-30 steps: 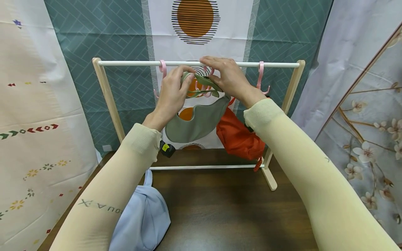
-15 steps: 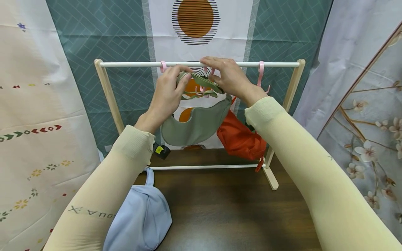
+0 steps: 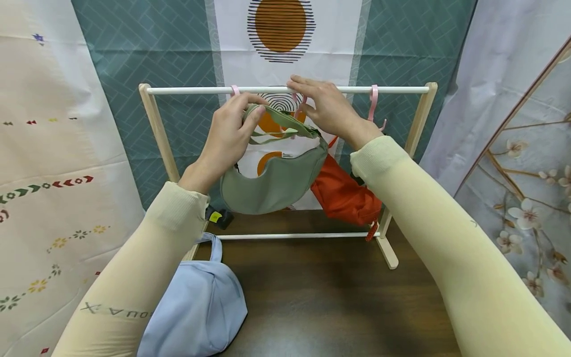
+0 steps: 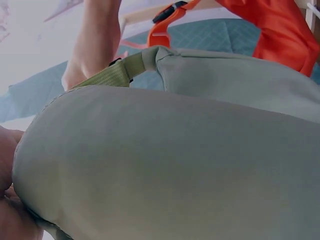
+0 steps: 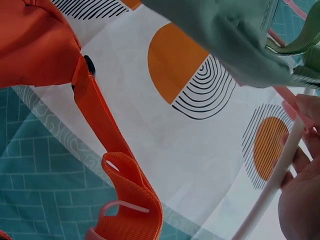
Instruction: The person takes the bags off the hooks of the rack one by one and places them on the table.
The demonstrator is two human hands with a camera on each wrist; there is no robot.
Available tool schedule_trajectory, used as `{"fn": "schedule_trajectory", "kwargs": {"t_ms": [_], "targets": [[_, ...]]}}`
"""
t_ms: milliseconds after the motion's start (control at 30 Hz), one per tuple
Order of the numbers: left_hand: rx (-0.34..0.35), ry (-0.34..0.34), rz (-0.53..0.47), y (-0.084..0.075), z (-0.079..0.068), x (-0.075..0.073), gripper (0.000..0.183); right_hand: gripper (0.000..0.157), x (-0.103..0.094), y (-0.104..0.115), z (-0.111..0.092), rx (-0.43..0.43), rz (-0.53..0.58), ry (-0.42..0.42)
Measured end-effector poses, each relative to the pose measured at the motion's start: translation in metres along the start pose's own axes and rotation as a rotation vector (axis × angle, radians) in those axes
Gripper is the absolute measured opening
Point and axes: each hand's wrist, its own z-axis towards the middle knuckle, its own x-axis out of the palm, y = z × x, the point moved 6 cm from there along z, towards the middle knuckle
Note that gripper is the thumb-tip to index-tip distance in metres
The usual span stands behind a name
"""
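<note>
In the head view a sage-green crescent-shaped bag [image 3: 272,188] hangs below the white bar [image 3: 192,90]. My left hand [image 3: 229,126] pinches its upper left edge and strap between thumb and fingers. The bag's green webbing strap [image 4: 110,75] shows in the left wrist view. My right hand [image 3: 332,109] lies at the bar, thumb and fingers holding a pink S-hook [image 3: 300,101]. The bag's right strap end comes up close to this hook; whether it sits on the hook is hard to tell. Right of it hangs an orange-red bag [image 3: 345,193].
The bar belongs to a wooden rack [image 3: 159,131] on a dark brown table [image 3: 330,297]. Further pink hooks hang left [image 3: 235,90] and right [image 3: 373,101]. A light blue bag [image 3: 200,302] lies at the front left. Patterned cloths stand behind and at both sides.
My left hand has moved left and slightly down, drawing the green bag's left side along and stretching its strap. My right hand stays at the bar by the hook.
</note>
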Motion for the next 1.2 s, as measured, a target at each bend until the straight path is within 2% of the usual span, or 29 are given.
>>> {"fn": "schedule_trajectory", "kwargs": {"t_ms": [400, 667, 900, 1033, 1200], "targets": [[-0.022, -0.013, -0.05, 0.006, -0.01, -0.003, 0.029, 0.053, 0.002, -0.008, -0.009, -0.004, 0.052, -0.009], [-0.027, -0.052, -0.069, 0.0, -0.008, -0.014, 0.033, 0.051, 0.002, -0.007, -0.01, -0.022, 0.05, 0.004], [-0.022, -0.021, -0.075, -0.005, -0.006, -0.013, 0.033, 0.052, -0.001, -0.006, -0.01, -0.014, 0.058, 0.022], [-0.021, -0.016, -0.075, -0.005, -0.006, -0.013, 0.033, 0.052, -0.005, -0.006, -0.015, 0.007, 0.111, 0.017], [-0.017, -0.028, -0.081, -0.004, -0.007, -0.013, 0.033, 0.049, -0.019, -0.005, -0.033, 0.032, 0.265, -0.086]]}}
